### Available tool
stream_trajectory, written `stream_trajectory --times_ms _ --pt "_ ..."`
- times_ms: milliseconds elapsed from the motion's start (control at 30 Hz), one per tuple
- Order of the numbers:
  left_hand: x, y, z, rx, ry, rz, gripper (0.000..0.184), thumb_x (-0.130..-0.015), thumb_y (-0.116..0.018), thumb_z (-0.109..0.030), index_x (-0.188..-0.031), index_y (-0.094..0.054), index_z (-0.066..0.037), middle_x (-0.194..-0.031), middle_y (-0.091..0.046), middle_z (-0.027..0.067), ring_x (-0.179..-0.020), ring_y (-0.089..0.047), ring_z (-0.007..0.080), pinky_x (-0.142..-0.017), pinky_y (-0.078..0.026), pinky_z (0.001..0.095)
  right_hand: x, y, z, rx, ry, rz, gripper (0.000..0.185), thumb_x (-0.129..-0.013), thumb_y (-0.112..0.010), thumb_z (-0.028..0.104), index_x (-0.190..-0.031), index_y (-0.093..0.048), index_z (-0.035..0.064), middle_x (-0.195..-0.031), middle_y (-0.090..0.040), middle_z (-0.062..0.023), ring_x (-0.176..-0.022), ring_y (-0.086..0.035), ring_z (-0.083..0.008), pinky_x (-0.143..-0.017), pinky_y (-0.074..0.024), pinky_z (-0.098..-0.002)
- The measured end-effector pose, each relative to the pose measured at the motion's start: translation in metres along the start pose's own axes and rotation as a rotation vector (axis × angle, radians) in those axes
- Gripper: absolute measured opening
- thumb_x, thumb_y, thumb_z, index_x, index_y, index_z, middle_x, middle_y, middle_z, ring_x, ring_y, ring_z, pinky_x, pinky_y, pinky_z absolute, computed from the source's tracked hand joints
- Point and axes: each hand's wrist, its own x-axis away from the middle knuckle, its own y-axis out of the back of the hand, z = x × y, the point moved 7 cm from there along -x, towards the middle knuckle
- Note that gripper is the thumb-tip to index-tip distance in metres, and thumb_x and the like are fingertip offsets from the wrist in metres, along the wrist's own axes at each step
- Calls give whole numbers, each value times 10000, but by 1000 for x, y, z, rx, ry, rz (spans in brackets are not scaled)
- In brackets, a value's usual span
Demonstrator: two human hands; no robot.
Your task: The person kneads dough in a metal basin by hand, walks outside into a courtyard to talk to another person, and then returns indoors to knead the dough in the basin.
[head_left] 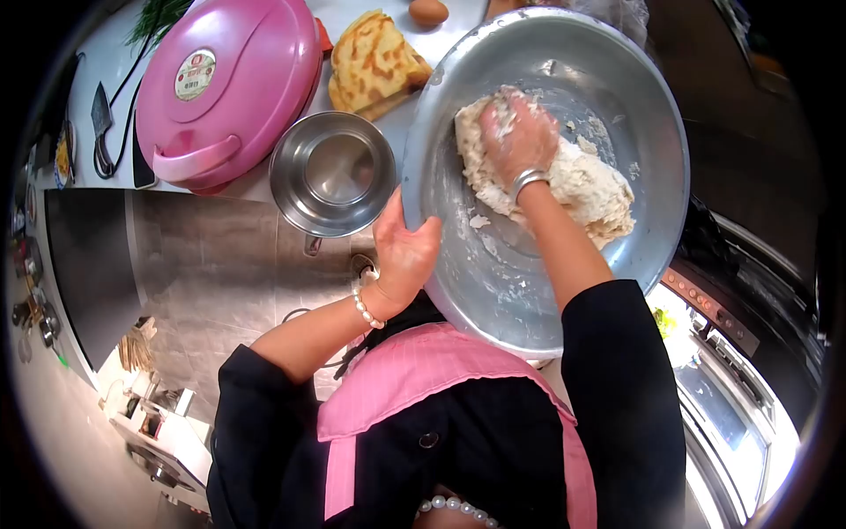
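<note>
A lump of rough, floury dough (592, 189) lies in a large metal basin (445, 309), with loose scraps stuck to the bottom around it. My right hand (520, 141), smeared with flour, presses into the left part of the dough, its fingers curled and partly sunk in. At the basin's left rim, my left hand (407, 251) grips the edge; its thumb shows, while some of its fingers are hidden. Just beside that hand stands a steel pot (286, 172), which looks to hold clear liquid.
A pink round electric griddle (238, 79) stands shut on the white counter (84, 163). Browned flatbread (374, 62) and an egg (428, 11) lie near the basin. A knife (101, 119) rests at far left. An oven-like appliance (718, 309) is at right.
</note>
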Motion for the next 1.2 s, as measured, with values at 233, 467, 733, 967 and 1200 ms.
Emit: stream_trajectory --times_ms 233,467,733,967,1200 --pt "-1 2 8 -168 -102 -40 255 -693 -495 31 -945 -531 45 -804 -572 87 -696 -504 113 -643 -432 252 -53 -20 -20 -77 -122 214 467 -777 -485 475 -1081 -597 138 -971 -634 -159 -917 -599 -301 -801 -457 -396" --pt "-3 2 -1 4 -67 -48 174 -695 -511 -29 -844 -581 27 -652 -561 1 -561 -470 62 -513 -401 226 5 -19 26 -118 410 460 462 -747 -488 525 -964 -633 145 -893 -643 -128 -868 -603 -299 -757 -462 -410" --pt "3 1 -6 -7 -3 -54 227 -687 -519 -33 -885 -602 39 -692 -569 7 -595 -486 65 -538 -406 219 169 55 -6 -316 1260 238 428 -763 -563 508 -1006 -628 162 -1057 -608 -62 -990 -558 -249 -869 -411 -377" --pt "3 2 -3 -121 61 -104 232 -676 -508 -39 -876 -595 39 -694 -557 7 -588 -472 75 -530 -395 217 26 102 -108 -508 239 614 364 -827 -562 410 -1005 -636 101 -966 -637 -49 -911 -585 -160 -808 -461 -295" --pt "5 1 -9 -137 3 -102 280 -682 -510 -59 -931 -601 31 -748 -585 31 -634 -526 86 -580 -434 227 -27 -29 -168 -935 -236 760 744 -778 -487 637 -1153 -535 -3 -1136 -558 -140 -1015 -546 -200 -887 -419 -315"
